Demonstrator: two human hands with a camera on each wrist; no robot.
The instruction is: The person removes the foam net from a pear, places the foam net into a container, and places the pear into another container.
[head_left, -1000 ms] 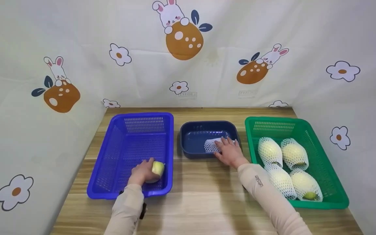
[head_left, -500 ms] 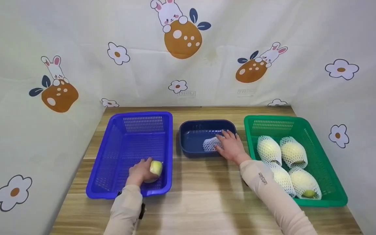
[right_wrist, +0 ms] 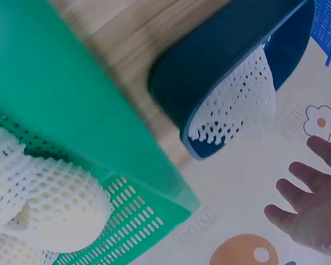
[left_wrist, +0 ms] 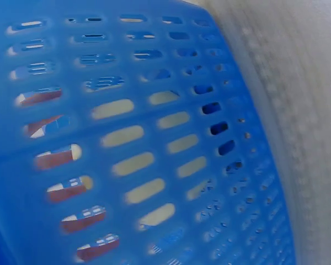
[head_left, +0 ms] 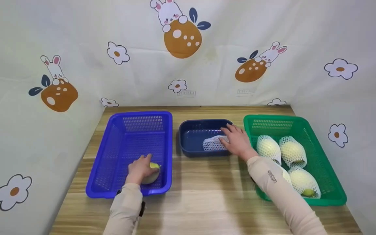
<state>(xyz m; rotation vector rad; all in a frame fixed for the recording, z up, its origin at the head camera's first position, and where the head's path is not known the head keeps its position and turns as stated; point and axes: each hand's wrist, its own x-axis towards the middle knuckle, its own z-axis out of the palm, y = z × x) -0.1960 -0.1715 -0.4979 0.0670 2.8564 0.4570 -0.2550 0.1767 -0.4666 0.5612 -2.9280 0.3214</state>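
Note:
In the blue basket (head_left: 101, 166), my left hand (head_left: 139, 169) lies over the upper left of a yellow-green fruit (head_left: 151, 178), thumb and forefinger spread apart across it. The left wrist view shows mostly the slotted basket wall (left_wrist: 165, 132); hand and fruit are out of sight there. A white foam fruit net (head_left: 214, 143) lies limp in the dark blue bin (head_left: 191, 152). My right hand (head_left: 238, 139) is over the bin's right rim with its fingers stretched out. In the right wrist view its straight fingers (right_wrist: 295, 193) are apart from the net (right_wrist: 237, 99) and hold nothing.
At the right, a green basket (head_left: 333, 176) holds several pale yellow fruits (head_left: 292, 151) in white foam nets. All three containers stand on a wooden table (head_left: 201, 195). A patterned cloth (head_left: 135, 75) encloses the back and sides.
My right hand has moved to the right, off the foam net, leaving more of it visible. The fruit sits lower under my left hand, whose fingers have spread.

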